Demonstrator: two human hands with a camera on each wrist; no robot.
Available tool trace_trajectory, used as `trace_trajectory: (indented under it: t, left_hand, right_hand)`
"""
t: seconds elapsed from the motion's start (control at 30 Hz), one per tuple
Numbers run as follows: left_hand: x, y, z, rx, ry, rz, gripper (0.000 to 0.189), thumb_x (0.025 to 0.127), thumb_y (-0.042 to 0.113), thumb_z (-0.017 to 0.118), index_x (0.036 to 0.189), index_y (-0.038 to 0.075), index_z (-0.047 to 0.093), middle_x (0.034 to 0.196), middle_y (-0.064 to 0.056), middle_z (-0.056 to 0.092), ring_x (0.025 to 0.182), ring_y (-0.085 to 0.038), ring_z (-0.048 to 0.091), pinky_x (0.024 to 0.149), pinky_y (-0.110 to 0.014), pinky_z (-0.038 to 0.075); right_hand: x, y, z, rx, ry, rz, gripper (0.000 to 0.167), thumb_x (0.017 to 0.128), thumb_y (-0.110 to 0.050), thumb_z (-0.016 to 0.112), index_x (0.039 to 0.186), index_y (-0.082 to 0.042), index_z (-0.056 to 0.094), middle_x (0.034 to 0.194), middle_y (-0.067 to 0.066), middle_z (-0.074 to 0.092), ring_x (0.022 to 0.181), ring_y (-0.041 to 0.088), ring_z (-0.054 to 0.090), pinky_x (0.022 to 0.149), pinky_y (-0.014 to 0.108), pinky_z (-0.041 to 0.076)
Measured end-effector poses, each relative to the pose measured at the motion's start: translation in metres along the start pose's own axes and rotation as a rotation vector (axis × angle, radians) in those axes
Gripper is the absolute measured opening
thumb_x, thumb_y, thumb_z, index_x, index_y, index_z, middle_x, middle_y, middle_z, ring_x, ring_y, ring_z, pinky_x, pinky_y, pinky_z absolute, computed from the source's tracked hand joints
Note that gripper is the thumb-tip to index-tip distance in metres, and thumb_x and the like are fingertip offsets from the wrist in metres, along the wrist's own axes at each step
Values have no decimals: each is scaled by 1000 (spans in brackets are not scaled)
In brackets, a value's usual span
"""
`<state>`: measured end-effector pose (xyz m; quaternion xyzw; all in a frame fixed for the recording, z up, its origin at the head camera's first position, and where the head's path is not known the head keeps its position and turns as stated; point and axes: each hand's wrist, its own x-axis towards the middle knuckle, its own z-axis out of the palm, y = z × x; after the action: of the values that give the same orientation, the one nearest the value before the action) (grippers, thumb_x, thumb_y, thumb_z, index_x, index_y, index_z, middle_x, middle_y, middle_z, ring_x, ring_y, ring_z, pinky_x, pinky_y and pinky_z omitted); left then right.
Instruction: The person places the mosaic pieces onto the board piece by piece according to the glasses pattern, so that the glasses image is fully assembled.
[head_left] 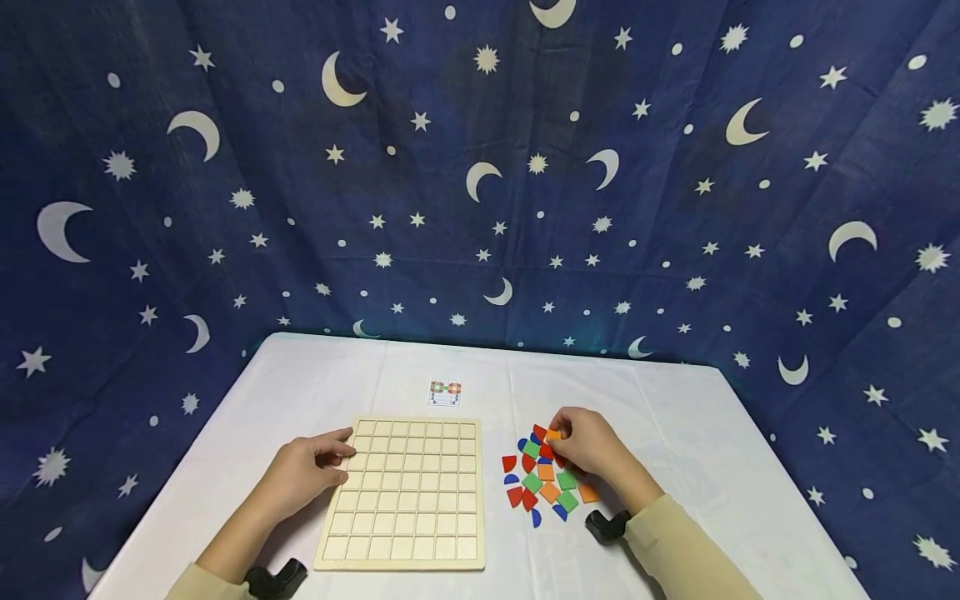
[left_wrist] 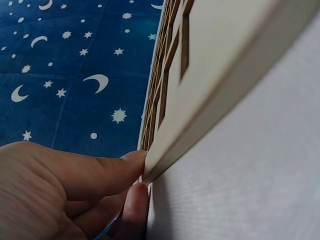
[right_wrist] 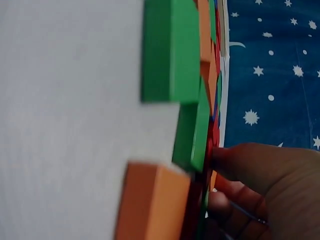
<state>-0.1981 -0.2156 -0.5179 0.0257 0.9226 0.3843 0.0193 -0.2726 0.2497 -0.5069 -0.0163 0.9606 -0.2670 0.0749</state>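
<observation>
Left hand (head_left: 302, 468), thumb and fingers parted, touches the grid board (head_left: 405, 502) at its left edge, apparently to steady it, while the right hand (head_left: 588, 442), whether pinching an orange piece (head_left: 553, 435) cannot be told, works among coloured pieces (head_left: 532, 482) right of the grid board, seemingly placed within reach.

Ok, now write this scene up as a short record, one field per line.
Left hand: fingertips touching the left edge of the gridded board
Right hand: fingers in among the loose pieces; whether it grips one is unclear
Piece colors: red, orange, green, blue
Piece location: right of the board
Card: small, printed with a colored pattern, beyond the board
Surface: white-covered table
Backdrop: dark blue, moons and stars
</observation>
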Motion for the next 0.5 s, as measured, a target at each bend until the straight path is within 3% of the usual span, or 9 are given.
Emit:
trace_trajectory:
  t: [0.23, 0.5]
  left_hand:
    - [1, 0, 1, 9, 1, 6, 33, 83, 7, 86, 114, 16, 83, 154, -6, 65, 101, -12, 66, 86, -26, 52]
    - [0, 0, 0, 16, -2, -3, 33, 83, 7, 86, 114, 16, 83, 155, -6, 65, 103, -12, 67, 88, -28, 52]
  right_hand:
    - [-4, 2, -9, 47, 1, -32, 22, 89, -21, 87, 105, -16, 73, 80, 4, 57, 67, 20, 56, 56, 29, 51]
    - [-13, -16, -9, 101, -11, -72, 21, 90, -21, 87, 106, -19, 74, 80, 3, 58, 64, 20, 55, 54, 28, 51]
